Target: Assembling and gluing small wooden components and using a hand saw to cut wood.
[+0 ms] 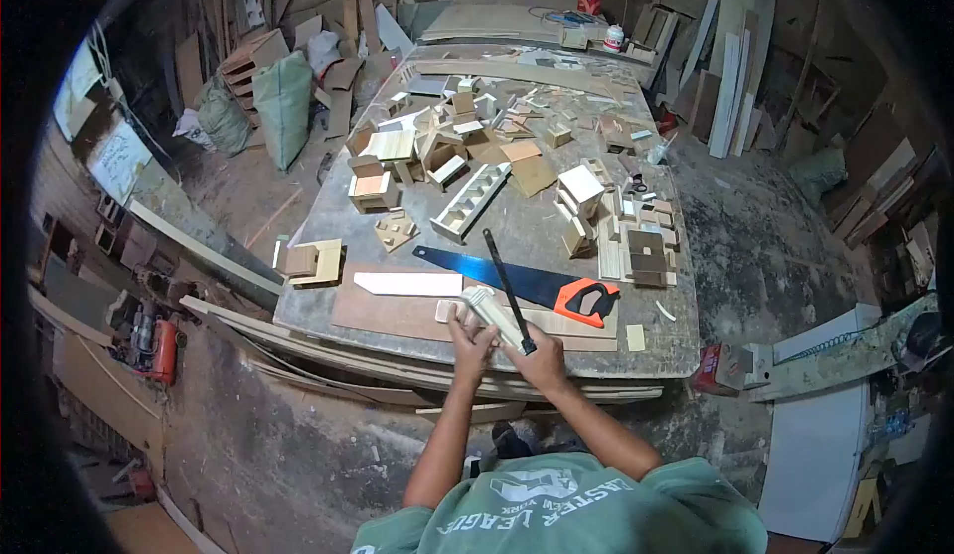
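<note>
Near the front edge of the workbench, my left hand (471,343) is closed around a pale grooved wooden piece (489,314), which lies tilted. My right hand (542,360) is closed on the lower end of a long thin black bar-shaped tool (503,281) and meets the wood's near end. The tool's exact kind is hard to make out. Just beyond lies a handsaw (497,271) with a dark blue blade and an orange-and-black handle. A white angled strip (407,284) and a thin brown board (383,314) lie left of my hands.
Small wooden models and offcuts (437,147) crowd the middle of the workbench (333,206). More wooden blocks (646,251) stand at the right, with a small wooden assembly (310,261) at the left edge. Long boards (298,345) jut out below the bench's front left.
</note>
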`<action>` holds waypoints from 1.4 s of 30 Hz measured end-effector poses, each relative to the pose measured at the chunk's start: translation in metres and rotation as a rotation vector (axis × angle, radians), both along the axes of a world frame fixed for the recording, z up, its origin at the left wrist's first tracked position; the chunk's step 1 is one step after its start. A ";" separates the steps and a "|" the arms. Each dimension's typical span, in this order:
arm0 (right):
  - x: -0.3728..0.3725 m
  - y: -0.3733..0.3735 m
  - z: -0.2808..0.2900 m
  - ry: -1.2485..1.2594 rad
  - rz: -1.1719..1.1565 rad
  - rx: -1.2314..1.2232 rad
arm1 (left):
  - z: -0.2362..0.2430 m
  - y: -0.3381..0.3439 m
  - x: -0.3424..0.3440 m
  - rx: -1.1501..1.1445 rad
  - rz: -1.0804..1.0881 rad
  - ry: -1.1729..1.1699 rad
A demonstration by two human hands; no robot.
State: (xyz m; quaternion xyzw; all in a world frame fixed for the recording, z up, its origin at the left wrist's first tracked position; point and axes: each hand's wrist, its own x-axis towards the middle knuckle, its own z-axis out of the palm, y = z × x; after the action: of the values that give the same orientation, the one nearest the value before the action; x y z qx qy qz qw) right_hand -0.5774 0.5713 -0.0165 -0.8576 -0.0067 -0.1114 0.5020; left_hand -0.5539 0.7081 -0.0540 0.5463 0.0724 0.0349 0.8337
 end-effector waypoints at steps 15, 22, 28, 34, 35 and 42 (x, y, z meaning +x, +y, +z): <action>-0.041 -0.035 0.033 0.015 0.122 0.064 | -0.020 -0.009 -0.027 -0.701 -0.336 -0.049; -0.062 -0.039 0.025 -0.020 0.114 -0.145 | -0.053 -0.013 -0.046 -0.596 -0.427 0.095; -0.077 -0.030 0.013 -0.058 0.166 -0.097 | -0.036 -0.009 -0.075 -0.336 -0.316 0.290; -0.083 -0.032 -0.025 0.040 0.183 -0.164 | -0.030 -0.015 -0.101 -0.411 -0.325 0.372; -0.084 -0.031 -0.027 0.077 0.215 -0.159 | -0.031 -0.016 -0.103 -0.422 -0.296 0.351; -0.088 -0.029 -0.035 0.126 0.209 -0.121 | -0.059 -0.013 -0.105 -0.264 -0.264 0.329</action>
State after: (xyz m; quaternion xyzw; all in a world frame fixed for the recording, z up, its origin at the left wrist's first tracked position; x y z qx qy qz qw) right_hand -0.6655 0.5428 -0.0516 -0.8863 -0.0710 -0.0037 0.4576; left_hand -0.6590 0.6949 -0.1134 0.4357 0.1394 -0.1734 0.8722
